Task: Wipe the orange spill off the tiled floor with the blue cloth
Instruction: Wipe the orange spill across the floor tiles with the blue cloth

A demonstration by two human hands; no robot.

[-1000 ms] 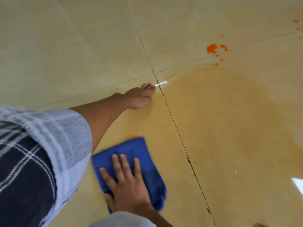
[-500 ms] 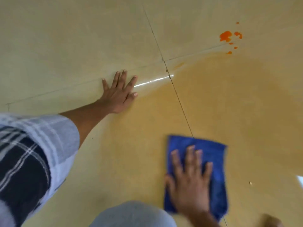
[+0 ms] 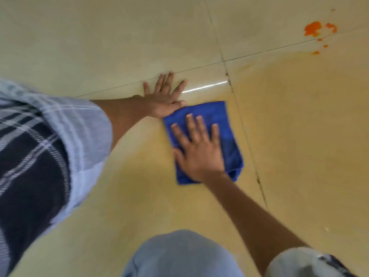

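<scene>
Orange-smeared beige tiled floor (image 3: 299,136), dark grout lines (image 3: 247,140)

Cloth (image 3: 217,114) under right hand (image 3: 201,154)

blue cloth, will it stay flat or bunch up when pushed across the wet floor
The blue cloth looks soft and folded, so it would probably sag if lifted. Under the flat right hand it likely slides easily on the glossy floor. Its near corner already curls, so the edges may bunch.

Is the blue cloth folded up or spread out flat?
Folded. The blue cloth lies as a thick pad under the flat right hand, with doubled layers showing along its near edge.
</scene>
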